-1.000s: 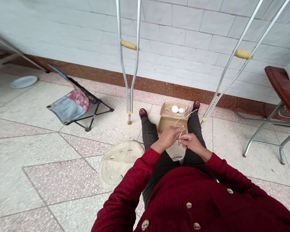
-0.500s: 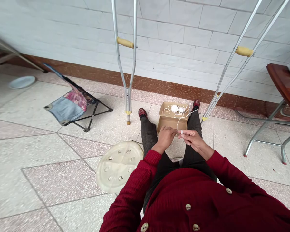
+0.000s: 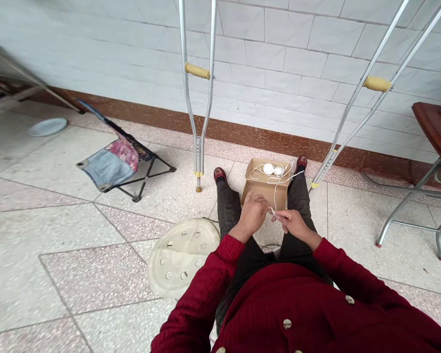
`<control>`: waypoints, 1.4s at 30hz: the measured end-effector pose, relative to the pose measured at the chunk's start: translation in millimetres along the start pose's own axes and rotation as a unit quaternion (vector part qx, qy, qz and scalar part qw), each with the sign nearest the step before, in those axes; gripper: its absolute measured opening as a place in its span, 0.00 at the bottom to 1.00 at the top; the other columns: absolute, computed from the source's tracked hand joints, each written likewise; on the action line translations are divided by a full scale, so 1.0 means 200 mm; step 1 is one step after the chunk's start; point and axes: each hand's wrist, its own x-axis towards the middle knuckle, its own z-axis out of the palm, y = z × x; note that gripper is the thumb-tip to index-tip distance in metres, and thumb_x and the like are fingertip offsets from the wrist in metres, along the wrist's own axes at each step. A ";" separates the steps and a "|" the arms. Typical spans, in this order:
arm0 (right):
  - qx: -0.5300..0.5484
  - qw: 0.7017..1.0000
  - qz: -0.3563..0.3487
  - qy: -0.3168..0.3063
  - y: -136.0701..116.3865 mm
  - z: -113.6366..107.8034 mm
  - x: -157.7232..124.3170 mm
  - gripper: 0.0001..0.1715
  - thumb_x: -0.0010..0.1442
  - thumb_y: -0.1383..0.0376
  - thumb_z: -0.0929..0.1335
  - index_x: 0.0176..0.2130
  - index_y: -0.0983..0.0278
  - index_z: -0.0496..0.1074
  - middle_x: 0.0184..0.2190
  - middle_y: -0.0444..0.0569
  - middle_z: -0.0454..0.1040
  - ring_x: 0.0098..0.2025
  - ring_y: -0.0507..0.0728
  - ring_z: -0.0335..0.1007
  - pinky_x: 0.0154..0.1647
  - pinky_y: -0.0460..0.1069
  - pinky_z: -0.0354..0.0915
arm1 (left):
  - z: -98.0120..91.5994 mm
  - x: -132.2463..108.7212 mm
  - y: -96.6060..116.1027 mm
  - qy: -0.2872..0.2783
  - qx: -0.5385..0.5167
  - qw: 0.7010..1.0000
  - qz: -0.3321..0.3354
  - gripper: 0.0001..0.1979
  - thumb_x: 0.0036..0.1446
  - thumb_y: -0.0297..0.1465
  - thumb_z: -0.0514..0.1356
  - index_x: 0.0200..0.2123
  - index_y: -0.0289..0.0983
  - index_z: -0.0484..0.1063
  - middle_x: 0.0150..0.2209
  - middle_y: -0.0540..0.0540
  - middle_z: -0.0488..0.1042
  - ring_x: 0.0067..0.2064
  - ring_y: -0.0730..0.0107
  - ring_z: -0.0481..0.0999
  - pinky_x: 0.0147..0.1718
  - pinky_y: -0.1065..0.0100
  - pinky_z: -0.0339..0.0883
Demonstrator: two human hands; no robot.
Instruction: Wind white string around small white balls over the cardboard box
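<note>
My left hand (image 3: 254,214) and my right hand (image 3: 293,223) meet in front of my lap, fingertips almost touching. A strand of white yarn (image 3: 275,195) runs up from the box to my fingers. Both hands are closed in a pinch on a small white piece of it; its exact shape is too small to make out. Beyond them an open cardboard box (image 3: 247,192) lies on the floor between my feet. Two white yarn balls (image 3: 268,169) and loose loops sit in its far part.
Two metal crutches (image 3: 198,152) (image 3: 330,159) lean on the tiled wall. A round cream stool (image 3: 176,257) stands at my left, with a folding chair (image 3: 113,162) farther off. On the right is a brown table (image 3: 431,125) with metal legs. A pale dish (image 3: 48,127) lies far left.
My hands have turned a little and the yarn between them now slants down toward the right hand. The whole view has shifted slightly; the box and balls stay in place.
</note>
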 end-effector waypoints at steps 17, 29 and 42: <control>-0.038 0.999 0.026 -0.012 0.02 -0.01 0.02 0.16 0.58 0.56 0.67 0.40 0.62 0.79 0.33 0.49 0.78 0.18 0.47 0.58 0.19 0.44 0.53 | 0.07 -0.03 -0.07 -0.020 -0.042 0.999 -0.005 0.11 0.62 0.30 0.55 0.31 0.39 0.77 0.35 0.48 0.78 0.42 0.67 0.75 0.60 0.55 0.50; 0.001 1.000 0.011 -0.008 -0.03 -0.04 0.07 0.41 0.47 0.67 0.73 0.60 0.60 0.65 0.46 0.50 0.74 0.20 0.44 0.57 0.21 0.44 0.55 | 0.12 -0.06 -0.05 -0.042 -0.090 0.995 -0.028 0.12 0.63 0.30 0.54 0.34 0.39 0.77 0.36 0.48 0.80 0.42 0.67 0.75 0.59 0.56 0.52; 0.259 0.958 -0.013 -0.121 -0.20 -0.07 0.02 0.38 0.52 0.62 0.71 0.61 0.53 0.63 0.55 0.50 0.67 0.26 0.46 0.60 0.24 0.44 0.56 | 0.12 -0.03 -0.07 -0.004 -0.199 0.979 -0.044 0.15 0.64 0.32 0.53 0.31 0.37 0.77 0.31 0.50 0.78 0.36 0.69 0.75 0.51 0.62 0.61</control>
